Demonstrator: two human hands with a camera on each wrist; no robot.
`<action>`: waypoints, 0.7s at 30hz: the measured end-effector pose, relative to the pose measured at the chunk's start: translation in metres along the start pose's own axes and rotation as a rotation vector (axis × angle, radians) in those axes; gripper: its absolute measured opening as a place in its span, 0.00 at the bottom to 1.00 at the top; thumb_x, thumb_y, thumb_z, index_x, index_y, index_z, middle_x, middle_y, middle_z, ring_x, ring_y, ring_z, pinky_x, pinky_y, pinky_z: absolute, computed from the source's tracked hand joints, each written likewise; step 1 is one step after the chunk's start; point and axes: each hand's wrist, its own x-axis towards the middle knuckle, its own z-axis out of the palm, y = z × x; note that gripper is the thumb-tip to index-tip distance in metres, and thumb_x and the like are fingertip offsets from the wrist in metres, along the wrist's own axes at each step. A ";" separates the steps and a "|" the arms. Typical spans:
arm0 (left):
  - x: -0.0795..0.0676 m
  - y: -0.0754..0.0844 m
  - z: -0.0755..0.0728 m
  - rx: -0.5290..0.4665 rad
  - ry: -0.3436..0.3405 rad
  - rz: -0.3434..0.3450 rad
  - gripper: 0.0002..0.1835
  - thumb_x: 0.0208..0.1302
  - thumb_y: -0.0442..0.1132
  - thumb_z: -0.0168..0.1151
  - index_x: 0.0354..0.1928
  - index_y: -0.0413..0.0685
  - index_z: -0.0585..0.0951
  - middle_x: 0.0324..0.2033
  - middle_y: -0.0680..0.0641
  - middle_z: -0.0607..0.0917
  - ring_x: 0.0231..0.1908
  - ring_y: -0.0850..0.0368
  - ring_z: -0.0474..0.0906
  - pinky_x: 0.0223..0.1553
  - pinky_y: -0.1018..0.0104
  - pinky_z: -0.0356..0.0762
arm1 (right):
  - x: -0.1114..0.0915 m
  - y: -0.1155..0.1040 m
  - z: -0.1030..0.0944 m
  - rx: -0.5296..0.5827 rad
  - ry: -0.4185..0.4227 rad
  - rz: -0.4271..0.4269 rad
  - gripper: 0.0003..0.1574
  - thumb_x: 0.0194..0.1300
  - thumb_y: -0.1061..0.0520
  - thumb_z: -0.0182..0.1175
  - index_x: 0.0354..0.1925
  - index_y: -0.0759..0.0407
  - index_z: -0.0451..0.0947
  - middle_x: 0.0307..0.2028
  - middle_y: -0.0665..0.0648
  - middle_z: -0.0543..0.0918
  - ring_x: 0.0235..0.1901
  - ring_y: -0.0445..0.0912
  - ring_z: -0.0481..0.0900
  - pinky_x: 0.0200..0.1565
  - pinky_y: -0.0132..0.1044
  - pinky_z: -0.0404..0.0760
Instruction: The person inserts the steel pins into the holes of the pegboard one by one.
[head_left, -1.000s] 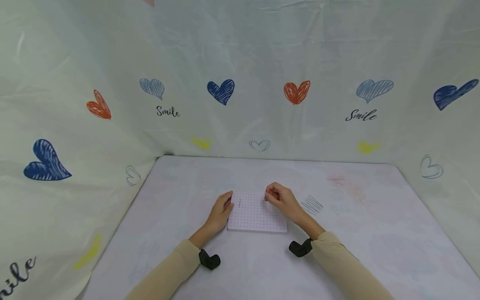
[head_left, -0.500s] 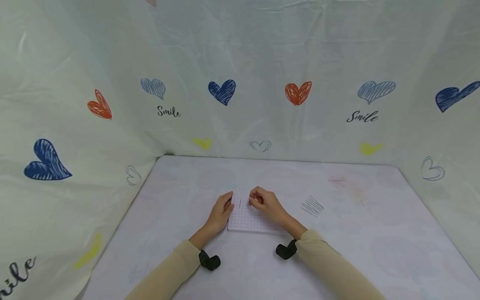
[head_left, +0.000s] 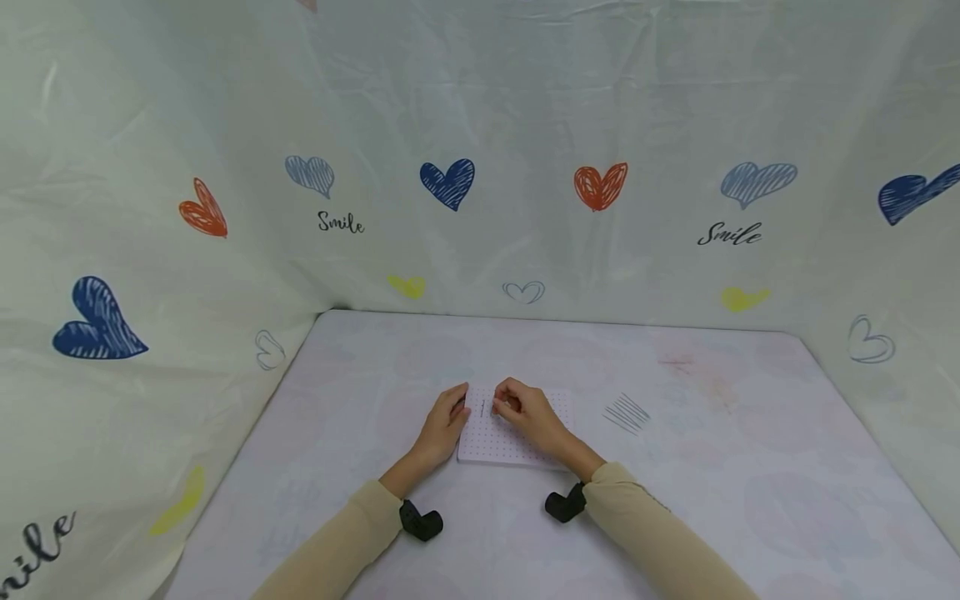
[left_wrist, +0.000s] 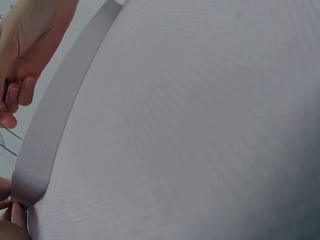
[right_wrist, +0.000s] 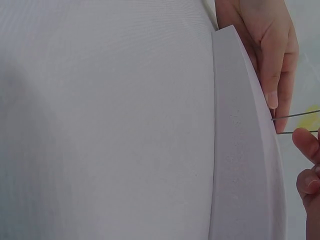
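A white pegboard (head_left: 517,450) with rows of small holes lies on the table. My left hand (head_left: 439,427) grips its left edge, thumb over the top and fingers along the side. One thin metal rod (right_wrist: 300,115) stands upright in the board near its upper left. My right hand (head_left: 531,417) pinches a second thin rod (right_wrist: 287,133) between thumb and forefinger, just right of the first. This rod's lower end is right at the board's surface. The left wrist view shows both rods partly, beyond the board's edge.
Several thin dark rods (head_left: 627,413) lie side by side on the table (head_left: 750,467), right of the board. A pale curtain (head_left: 525,100) printed with hearts hangs behind and along the sides. A faint reddish smudge (head_left: 705,379) marks the tabletop at the back right.
My right hand has moved left across the board with its rod, from near the upper right to beside the standing rod, and dipped slightly. The left hand keeps its grip on the edge.
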 end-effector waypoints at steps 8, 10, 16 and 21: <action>-0.001 0.002 0.000 -0.014 -0.005 0.007 0.25 0.75 0.26 0.47 0.70 0.25 0.61 0.67 0.28 0.63 0.67 0.36 0.64 0.68 0.50 0.66 | 0.001 0.001 0.003 -0.006 0.003 -0.001 0.01 0.70 0.65 0.60 0.39 0.62 0.77 0.26 0.47 0.76 0.25 0.38 0.66 0.26 0.27 0.66; -0.001 0.002 0.000 -0.015 -0.008 0.005 0.25 0.75 0.26 0.47 0.71 0.25 0.60 0.67 0.28 0.63 0.68 0.36 0.64 0.68 0.51 0.66 | 0.001 0.001 0.003 -0.009 0.000 -0.014 0.01 0.70 0.64 0.60 0.40 0.62 0.77 0.26 0.47 0.76 0.25 0.38 0.67 0.26 0.27 0.67; -0.001 0.002 0.000 -0.024 -0.009 -0.006 0.25 0.76 0.27 0.47 0.71 0.26 0.60 0.68 0.29 0.63 0.68 0.38 0.63 0.68 0.52 0.66 | 0.000 0.004 0.005 -0.019 -0.012 -0.021 0.03 0.71 0.62 0.60 0.41 0.63 0.79 0.28 0.47 0.78 0.27 0.38 0.69 0.27 0.28 0.70; -0.001 0.001 0.000 -0.026 -0.008 0.006 0.25 0.76 0.27 0.47 0.71 0.26 0.60 0.68 0.29 0.63 0.68 0.37 0.63 0.68 0.51 0.65 | -0.002 0.005 0.007 -0.040 -0.012 0.008 0.03 0.70 0.63 0.61 0.41 0.62 0.81 0.30 0.46 0.78 0.28 0.40 0.70 0.29 0.28 0.72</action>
